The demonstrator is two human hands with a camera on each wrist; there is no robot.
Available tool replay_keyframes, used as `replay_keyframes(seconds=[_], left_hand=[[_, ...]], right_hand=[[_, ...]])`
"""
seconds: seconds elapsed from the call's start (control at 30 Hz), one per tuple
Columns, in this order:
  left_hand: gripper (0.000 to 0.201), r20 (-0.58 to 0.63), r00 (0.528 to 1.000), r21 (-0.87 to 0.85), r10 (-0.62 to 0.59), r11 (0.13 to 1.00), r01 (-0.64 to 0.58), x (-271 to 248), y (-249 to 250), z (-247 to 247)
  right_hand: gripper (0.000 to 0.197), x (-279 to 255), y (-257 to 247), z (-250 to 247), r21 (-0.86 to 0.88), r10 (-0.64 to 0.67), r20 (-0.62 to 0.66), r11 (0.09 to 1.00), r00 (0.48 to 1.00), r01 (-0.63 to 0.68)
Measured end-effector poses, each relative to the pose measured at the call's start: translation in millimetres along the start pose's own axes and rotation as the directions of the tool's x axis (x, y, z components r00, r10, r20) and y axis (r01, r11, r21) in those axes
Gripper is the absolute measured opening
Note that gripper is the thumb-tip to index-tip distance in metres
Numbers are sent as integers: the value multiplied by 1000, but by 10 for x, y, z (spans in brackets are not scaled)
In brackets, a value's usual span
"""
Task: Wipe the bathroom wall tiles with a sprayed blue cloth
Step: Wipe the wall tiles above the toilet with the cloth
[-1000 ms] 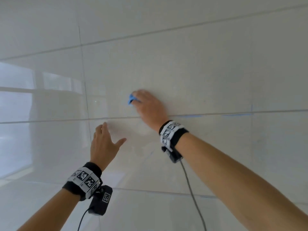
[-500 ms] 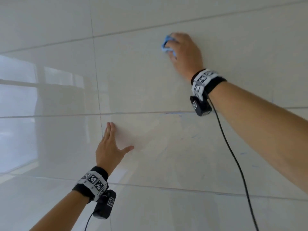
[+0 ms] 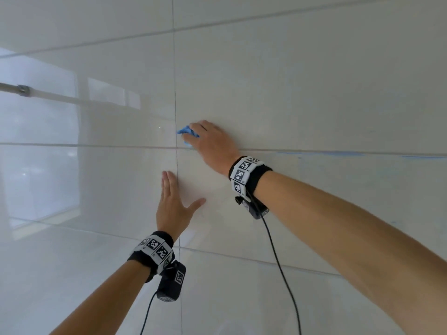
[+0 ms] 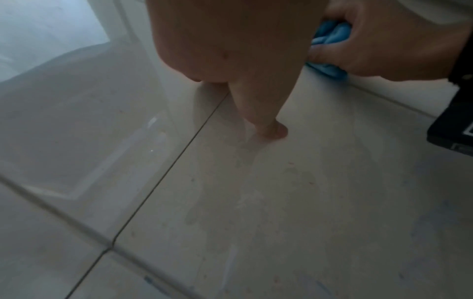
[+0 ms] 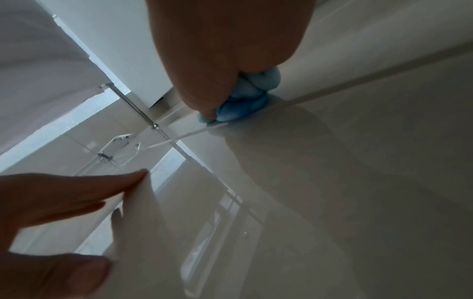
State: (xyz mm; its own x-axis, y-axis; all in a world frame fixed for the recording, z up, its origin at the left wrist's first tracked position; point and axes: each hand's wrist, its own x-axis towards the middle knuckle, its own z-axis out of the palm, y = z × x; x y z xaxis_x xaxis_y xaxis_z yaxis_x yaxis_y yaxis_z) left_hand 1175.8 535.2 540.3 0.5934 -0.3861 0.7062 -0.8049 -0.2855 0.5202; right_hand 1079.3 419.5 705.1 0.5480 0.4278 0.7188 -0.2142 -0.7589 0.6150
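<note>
Glossy pale wall tiles (image 3: 302, 88) fill the head view. My right hand (image 3: 210, 141) grips a bunched blue cloth (image 3: 186, 131) and presses it on the wall just above a horizontal grout line, beside the vertical one. The right wrist view shows the cloth (image 5: 245, 101) squeezed under the fingers, and the left wrist view shows the same cloth (image 4: 330, 40) at its top right. My left hand (image 3: 173, 204) lies flat on the tile below, fingers straight and thumb spread. Its thumb (image 4: 268, 125) touches the tile in the left wrist view.
A metal rail (image 3: 21, 90) juts in at the left edge, with bright window reflections on the tiles beneath it. Faint blue streaks (image 3: 338, 154) run along the horizontal grout line to the right. Black cables (image 3: 278, 262) hang from both wrist cameras.
My right hand with the cloth swept up the wall, then came back down and left to the grout crossing. My left hand stayed flat on the tile.
</note>
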Motion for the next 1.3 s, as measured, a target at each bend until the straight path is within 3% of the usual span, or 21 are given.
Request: replay_keyframes(seconds=[0.2,0.3,0.37,0.63,0.77,0.93,1.3], left_hand=[[129,-11,1000,15,-13,1000,13,25,-35,25],[129,-10,1000,22,-19,1000,19,27,-50,25],[129,-5,1000,31,-23,999,23,28,-42,14],[131,-46,997,75,-69,995,72,-91,101,-44],[117,-69,995,113,72,992,-64,-298,378,53],[104,-57,963,124,265,959,-256,-591,906,348],[94,-56,909,30,412,911,-411,-962,2009,902]], right_hand=[[32,4,-308,244,-70,-69,78,995,995,74],[12,7,-373,297,-106,-96,124,988,988,110],[11,15,-386,253,-117,-98,163,986,982,118],[11,-318,-129,-113,-172,11,99,985,995,6],[20,-648,186,-360,-200,15,35,980,999,-8],[9,-1171,609,-737,-270,43,30,962,999,-34],[8,-2331,1348,-1507,-242,178,-78,951,981,-192]])
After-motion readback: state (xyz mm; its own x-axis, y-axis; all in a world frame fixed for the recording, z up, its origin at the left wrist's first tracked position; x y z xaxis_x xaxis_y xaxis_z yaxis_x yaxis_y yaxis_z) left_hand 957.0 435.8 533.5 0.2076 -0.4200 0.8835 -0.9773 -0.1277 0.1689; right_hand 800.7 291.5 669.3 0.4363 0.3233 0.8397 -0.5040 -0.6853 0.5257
